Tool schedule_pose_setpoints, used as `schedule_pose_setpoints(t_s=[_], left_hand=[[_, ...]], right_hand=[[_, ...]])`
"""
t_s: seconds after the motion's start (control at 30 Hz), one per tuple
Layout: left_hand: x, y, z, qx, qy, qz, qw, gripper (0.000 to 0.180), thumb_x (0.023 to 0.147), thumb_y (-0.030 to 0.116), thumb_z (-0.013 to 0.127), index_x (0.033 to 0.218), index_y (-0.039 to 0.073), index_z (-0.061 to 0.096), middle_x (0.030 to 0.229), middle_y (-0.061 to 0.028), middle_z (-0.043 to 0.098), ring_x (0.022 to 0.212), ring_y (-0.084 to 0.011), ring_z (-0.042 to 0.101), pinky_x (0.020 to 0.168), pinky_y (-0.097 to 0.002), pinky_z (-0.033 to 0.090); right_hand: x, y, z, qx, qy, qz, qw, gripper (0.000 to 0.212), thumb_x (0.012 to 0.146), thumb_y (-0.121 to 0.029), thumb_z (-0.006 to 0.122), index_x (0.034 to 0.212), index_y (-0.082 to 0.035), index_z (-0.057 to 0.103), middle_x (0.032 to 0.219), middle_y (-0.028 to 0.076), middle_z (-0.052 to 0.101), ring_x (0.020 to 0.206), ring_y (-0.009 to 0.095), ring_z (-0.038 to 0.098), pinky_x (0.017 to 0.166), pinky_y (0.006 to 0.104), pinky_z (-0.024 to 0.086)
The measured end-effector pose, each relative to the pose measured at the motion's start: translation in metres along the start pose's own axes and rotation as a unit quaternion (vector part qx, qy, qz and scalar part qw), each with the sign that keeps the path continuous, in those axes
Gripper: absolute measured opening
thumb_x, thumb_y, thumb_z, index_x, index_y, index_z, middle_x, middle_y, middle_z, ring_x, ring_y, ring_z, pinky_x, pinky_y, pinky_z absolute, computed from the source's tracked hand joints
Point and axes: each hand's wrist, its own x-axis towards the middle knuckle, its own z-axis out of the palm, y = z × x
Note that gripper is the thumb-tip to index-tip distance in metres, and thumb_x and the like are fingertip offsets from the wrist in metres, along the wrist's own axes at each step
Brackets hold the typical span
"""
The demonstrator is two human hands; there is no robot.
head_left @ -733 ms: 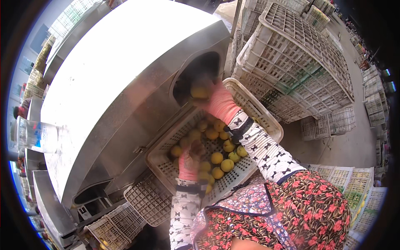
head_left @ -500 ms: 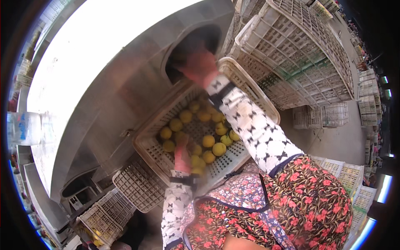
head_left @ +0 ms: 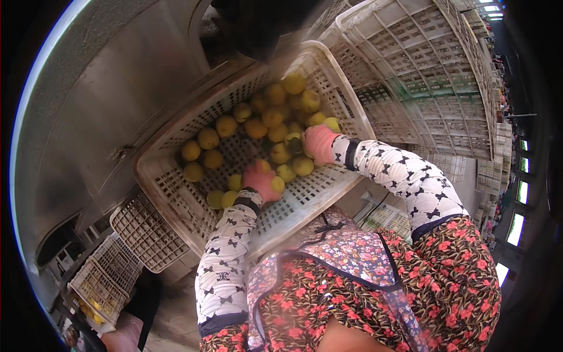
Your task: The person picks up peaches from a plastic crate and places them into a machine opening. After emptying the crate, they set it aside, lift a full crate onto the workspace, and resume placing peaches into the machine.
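Note:
A white plastic crate with slotted walls stands tilted in view in front of me, holding many round yellow fruits. Both my hands are inside it, in pink gloves. At the near side, my left hand is curled among the fruits, with a yellow fruit against its fingers. Farther right, my right hand has its fingers bent round a fruit with a dark green patch. The fingertips of both hands are partly hidden.
A grey metal machine panel rises behind the crate, with a dark opening above its far edge. Large stacked crates stand at the right. More crates are at lower left, one holding yellow fruits.
My right hand has come out of the machine's dark opening and down into the crate's right side. My left hand stays low in the crate. My view has shifted closer over the crate.

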Motion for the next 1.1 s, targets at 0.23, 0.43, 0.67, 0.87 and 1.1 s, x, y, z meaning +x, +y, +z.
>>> schedule_pose_setpoints(t_s=[0.23,0.43,0.67,0.87,1.1], left_hand=[[0.024,-0.022,-0.001,0.075,-0.023,0.049,0.996,0.091,0.047,0.063,0.08,0.126,0.022,0.061,0.149,-0.0225,0.025,0.124,-0.0489,0.039,0.105,-0.0452,0.038],[-0.005,-0.039,0.006,-0.19,0.05,0.002,0.98,0.077,0.058,0.059,0.078,0.122,0.018,0.064,0.141,-0.0179,0.04,0.122,-0.0346,0.048,0.103,-0.0403,0.04],[-0.128,0.037,-0.108,-0.802,0.04,0.142,0.578,0.077,0.073,0.049,0.076,0.13,0.005,0.051,0.129,-0.0108,0.054,0.116,-0.0277,0.053,0.1,-0.0417,0.043],[-0.171,0.06,-0.138,-0.846,0.178,0.219,0.452,0.08,0.073,0.058,0.073,0.132,0.01,0.048,0.136,-0.0104,0.049,0.122,-0.0331,0.049,0.101,-0.058,0.041],[-0.178,0.028,-0.154,-0.867,0.167,0.267,0.387,0.084,0.071,0.063,0.07,0.136,0.017,0.044,0.142,-0.0114,0.04,0.131,-0.0366,0.039,0.102,-0.0678,0.034]], right_hand=[[0.002,0.014,-0.024,0.167,0.05,-0.082,0.981,0.069,0.059,-0.036,0.082,0.116,-0.003,0.063,0.112,0.019,0.065,0.102,0.034,0.064,0.083,0.0377,0.052],[-0.092,0.036,-0.035,0.837,0.095,-0.297,0.449,0.1,0.062,-0.05,0.083,0.135,0.005,0.041,0.115,0.011,0.059,0.1,0.018,0.061,0.087,0.0317,0.051],[-0.164,0.04,-0.129,0.746,0.41,-0.22,0.477,0.093,0.068,-0.033,0.085,0.14,0.002,0.037,0.124,0.012,0.054,0.11,0.018,0.056,0.097,0.0303,0.045],[-0.142,0.055,-0.189,0.458,0.539,-0.027,0.707,0.082,0.071,-0.027,0.078,0.141,-0.009,0.039,0.132,0.017,0.052,0.127,0.035,0.045,0.105,0.0393,0.04],[-0.157,0.044,-0.275,0.361,0.349,0.113,0.857,0.079,0.071,-0.039,0.078,0.135,-0.007,0.046,0.132,0.02,0.051,0.119,0.037,0.052,0.1,0.042,0.044]])
